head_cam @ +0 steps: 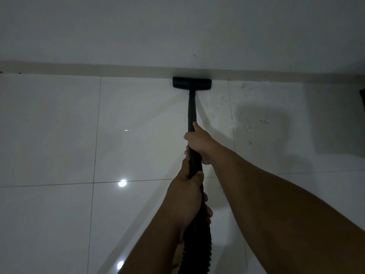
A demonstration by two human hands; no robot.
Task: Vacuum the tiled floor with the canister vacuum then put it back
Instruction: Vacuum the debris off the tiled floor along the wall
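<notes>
A black vacuum wand (192, 109) runs straight ahead of me over glossy white floor tiles (59, 135). Its flat black floor head (192, 83) rests on the tile right against the foot of the wall. My right hand (199, 143) is shut around the wand farther up. My left hand (187, 196) is shut around it lower down, where the ribbed black hose (197, 246) begins. The hose drops out of view at the bottom edge. The canister itself is out of sight.
A plain white wall (177, 32) with a low skirting strip (98, 70) closes the far side. White crumbs and dust (254, 123) lie scattered on the tile right of the wand. A dark object (362, 96) pokes in at the right edge.
</notes>
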